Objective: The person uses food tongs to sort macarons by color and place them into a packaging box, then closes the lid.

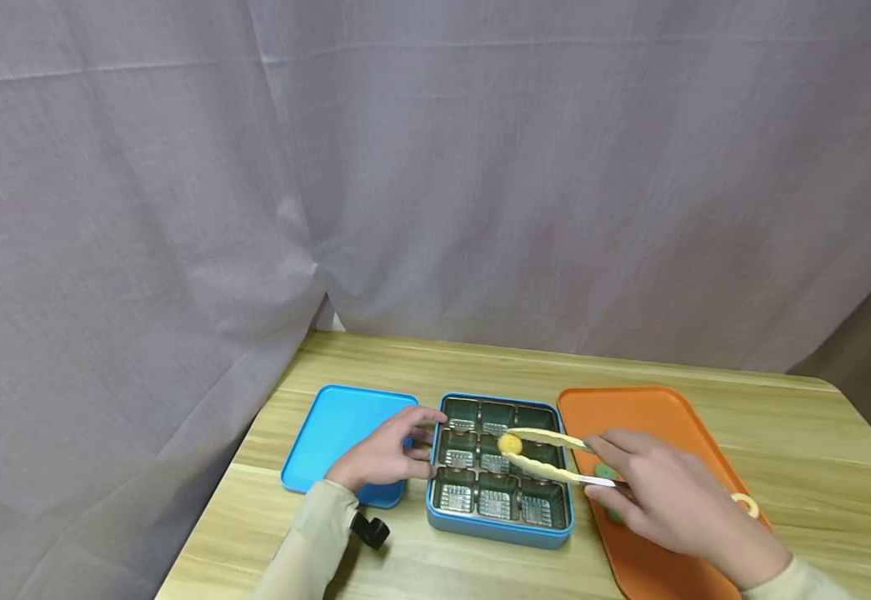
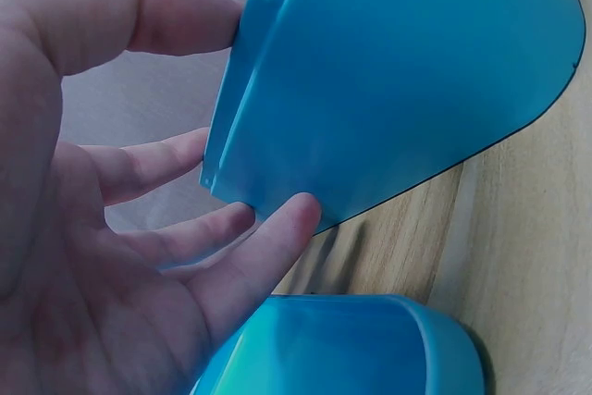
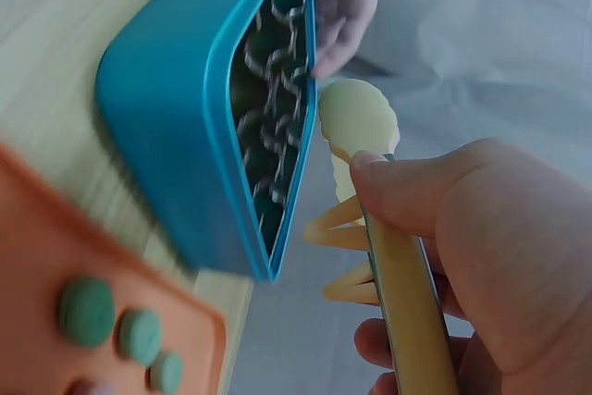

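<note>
An orange tray (image 1: 630,408) lies right of a blue box (image 1: 498,532) with nine compartments. The left hand (image 1: 386,450), fingers loosely spread, touches the box's left side; the right hand (image 1: 671,496) grips tongs (image 1: 548,472), their tips around a yellow ball (image 1: 510,443) above the box's middle.

i'm in a curtained-off corner like a small filming booth: grey cloth (image 1: 435,183) hangs behind and left of a wood-grain table (image 1: 420,575), and a black device (image 1: 372,531) sits at the cuff (image 1: 336,498) behind the left hand (image 1: 384,451). home or lab, i can't tell.
</note>
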A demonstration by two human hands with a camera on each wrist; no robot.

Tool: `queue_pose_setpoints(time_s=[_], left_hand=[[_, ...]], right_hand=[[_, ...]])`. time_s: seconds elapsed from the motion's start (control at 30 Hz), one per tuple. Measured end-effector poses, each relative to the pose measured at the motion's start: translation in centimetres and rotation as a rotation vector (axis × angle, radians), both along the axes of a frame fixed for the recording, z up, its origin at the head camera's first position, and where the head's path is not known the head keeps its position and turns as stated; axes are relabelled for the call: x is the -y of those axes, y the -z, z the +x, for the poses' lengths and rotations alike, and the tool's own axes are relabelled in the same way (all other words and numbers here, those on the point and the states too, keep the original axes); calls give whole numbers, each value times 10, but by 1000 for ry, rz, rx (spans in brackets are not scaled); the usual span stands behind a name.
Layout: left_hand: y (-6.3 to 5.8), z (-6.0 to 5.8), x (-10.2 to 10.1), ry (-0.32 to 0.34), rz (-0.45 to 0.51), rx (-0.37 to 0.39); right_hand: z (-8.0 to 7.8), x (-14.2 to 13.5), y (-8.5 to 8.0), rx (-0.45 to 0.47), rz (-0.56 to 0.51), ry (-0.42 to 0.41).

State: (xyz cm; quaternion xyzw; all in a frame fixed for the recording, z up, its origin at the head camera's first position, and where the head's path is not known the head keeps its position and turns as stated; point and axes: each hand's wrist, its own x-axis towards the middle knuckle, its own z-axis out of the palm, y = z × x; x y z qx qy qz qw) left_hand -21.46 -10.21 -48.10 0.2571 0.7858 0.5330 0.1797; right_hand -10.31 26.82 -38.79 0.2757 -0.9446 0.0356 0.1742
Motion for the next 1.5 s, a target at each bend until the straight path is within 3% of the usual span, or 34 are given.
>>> queue_pose_setpoints(time_s=[0.4,0.63,1.3,1.5], left_hand=[[0,-1,-3,1,-14,-17],[0,-2,-3,3,-11,-24],[0,-1,0,4,-37,-17],[0,-1,0,4,-28,-12]], right_hand=[[-1,39,5,26,54,-91],[0,47,10,47,9,-207],[3,51,9,47,18,-205],[6,44,5,-2,38,-131]])
